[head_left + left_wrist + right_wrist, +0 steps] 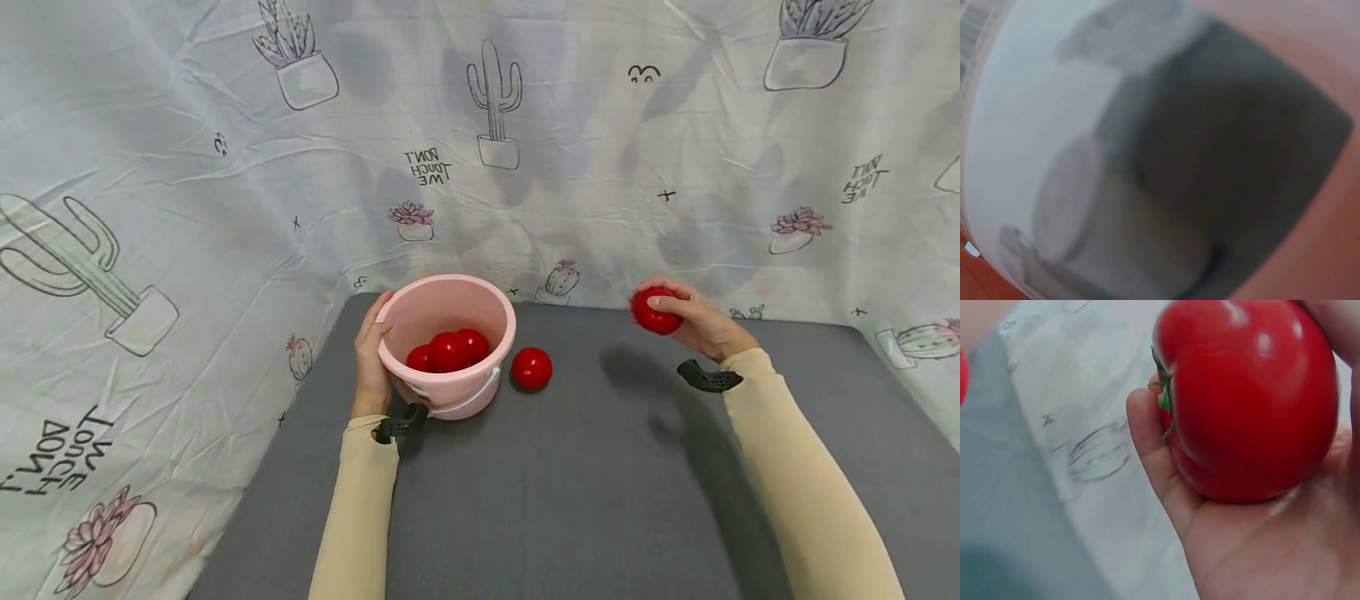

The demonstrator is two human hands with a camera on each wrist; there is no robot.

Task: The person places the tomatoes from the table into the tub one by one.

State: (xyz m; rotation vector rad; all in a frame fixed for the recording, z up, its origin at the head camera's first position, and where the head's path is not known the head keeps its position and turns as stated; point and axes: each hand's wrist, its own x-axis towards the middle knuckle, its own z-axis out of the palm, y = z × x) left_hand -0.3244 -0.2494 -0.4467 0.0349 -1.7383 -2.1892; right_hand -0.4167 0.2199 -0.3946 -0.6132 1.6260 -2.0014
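Note:
A pink bucket (457, 387) with a white handle stands on the grey table, with several red tomatoes (448, 352) inside. My left hand (372, 358) grips the bucket's left side, its thumb at the rim. A blurred close-up fills the left wrist view, and the hand's hold cannot be made out there. Above the table to the right, my right hand (701, 323) holds a red tomato (657, 311). In the right wrist view this tomato (1254, 406) shows a green stem, with fingers and palm around it. One more tomato (532, 368) lies just right of the bucket.
The grey tabletop (555, 500) runs under both arms. Behind and to the left hangs a pale cloth (585, 150) printed with cactus drawings, meeting the table's far edge. Each wrist wears a black strap-like piece (708, 377).

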